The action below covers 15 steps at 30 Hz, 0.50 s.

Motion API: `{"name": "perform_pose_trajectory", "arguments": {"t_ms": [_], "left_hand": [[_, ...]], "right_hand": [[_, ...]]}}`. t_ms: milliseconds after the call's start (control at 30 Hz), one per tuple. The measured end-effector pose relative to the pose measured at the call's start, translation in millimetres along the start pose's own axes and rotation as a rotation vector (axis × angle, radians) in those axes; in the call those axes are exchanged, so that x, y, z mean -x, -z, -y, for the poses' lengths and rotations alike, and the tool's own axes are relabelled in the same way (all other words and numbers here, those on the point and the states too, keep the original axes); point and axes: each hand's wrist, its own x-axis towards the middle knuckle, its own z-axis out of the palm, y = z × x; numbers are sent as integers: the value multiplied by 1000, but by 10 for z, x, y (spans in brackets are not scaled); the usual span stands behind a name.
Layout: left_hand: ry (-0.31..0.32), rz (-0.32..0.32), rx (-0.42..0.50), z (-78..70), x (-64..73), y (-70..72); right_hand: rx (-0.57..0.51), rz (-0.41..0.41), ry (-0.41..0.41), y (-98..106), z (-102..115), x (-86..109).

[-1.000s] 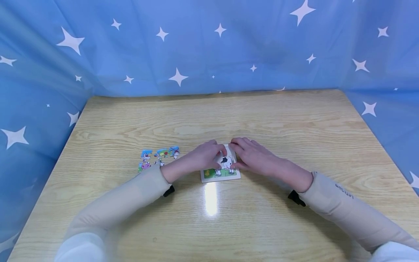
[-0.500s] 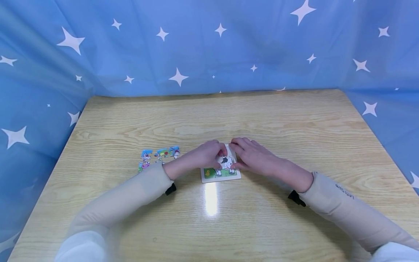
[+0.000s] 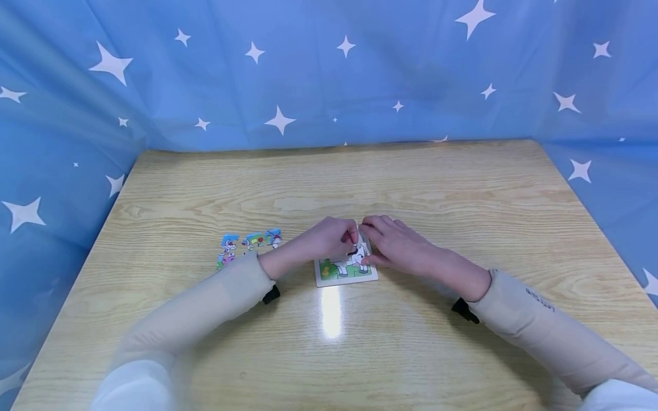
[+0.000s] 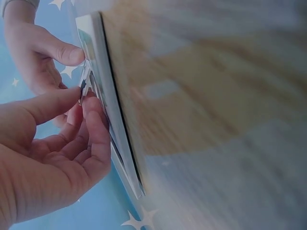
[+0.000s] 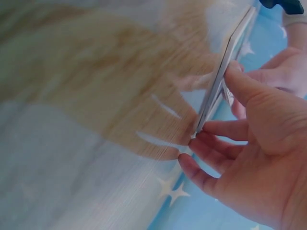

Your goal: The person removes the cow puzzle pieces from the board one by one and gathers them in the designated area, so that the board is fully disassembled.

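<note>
A small square puzzle board (image 3: 346, 281) with a white rim lies mid-table, a cow picture partly filled in. Over its upper part, my left hand (image 3: 334, 237) pinches a black-and-white puzzle piece (image 4: 84, 86) between thumb and fingertips. That piece is tilted up above the board in the left wrist view. My right hand (image 3: 398, 242) rests along the board's right side, thumb on the edge and index fingertip at the far corner (image 5: 200, 128). Its other fingers are loosely bent, with tips by the tabletop. The left hand hides much of the board's left side.
Left of the board lie several loose puzzle pieces (image 3: 228, 251) with cow-face, windmill (image 3: 275, 236) and field pictures, partly hidden by the left forearm. The wooden table (image 3: 329, 177) ends at a blue curtain (image 3: 308, 74) with white stars.
My left hand has turned slightly, and the piece with the black patch has tipped up in its fingers. My right hand and the board have stayed in place.
</note>
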Motion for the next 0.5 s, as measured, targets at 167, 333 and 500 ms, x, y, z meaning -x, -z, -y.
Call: {"name": "perform_pose_trajectory", "arguments": {"t_ms": [167, 333, 500], "left_hand": [[9, -18, 3, 3, 0, 8], [25, -43, -1, 3, 8, 35], [40, -56, 24, 29, 36, 65]], "right_hand": [[-7, 14, -15, -1, 8, -9], [-7, 17, -23, -2, 12, -10], [-19, 17, -28, 3, 12, -3]]}}
